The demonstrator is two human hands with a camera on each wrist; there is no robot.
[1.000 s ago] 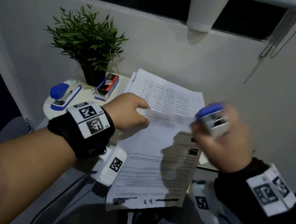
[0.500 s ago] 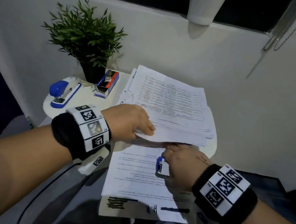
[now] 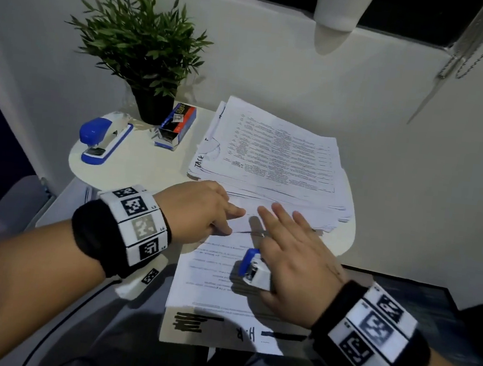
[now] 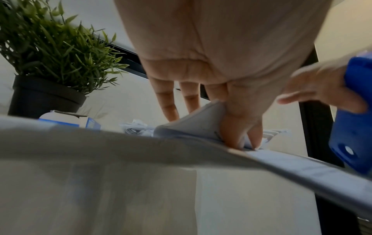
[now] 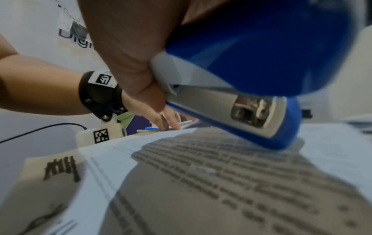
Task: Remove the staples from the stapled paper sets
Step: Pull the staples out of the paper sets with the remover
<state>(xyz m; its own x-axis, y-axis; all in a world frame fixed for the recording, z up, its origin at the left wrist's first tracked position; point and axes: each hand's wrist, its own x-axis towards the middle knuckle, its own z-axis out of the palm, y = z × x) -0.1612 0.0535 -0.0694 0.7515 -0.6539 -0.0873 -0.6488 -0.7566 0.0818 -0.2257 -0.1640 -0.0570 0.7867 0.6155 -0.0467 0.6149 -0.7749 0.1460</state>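
L hand (image 3: 199, 208) pinches top sheets of paper stack (image 3: 275, 162) at frame ctr, R hand (image 3: 294, 266) thumb-clamps small blue stapler (image 3: 252, 269), fingers splayed; probably lift corner only, expose staple.

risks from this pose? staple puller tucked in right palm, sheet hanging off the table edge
1. The staple remover is held only under the right hand while its fingers stretch onto the paper; it could slip out.
2. The front sheet overhangs the round table toward the lap and may slide off.
3. The left hand pinches a corner of the paper stack; pulling could tear it.
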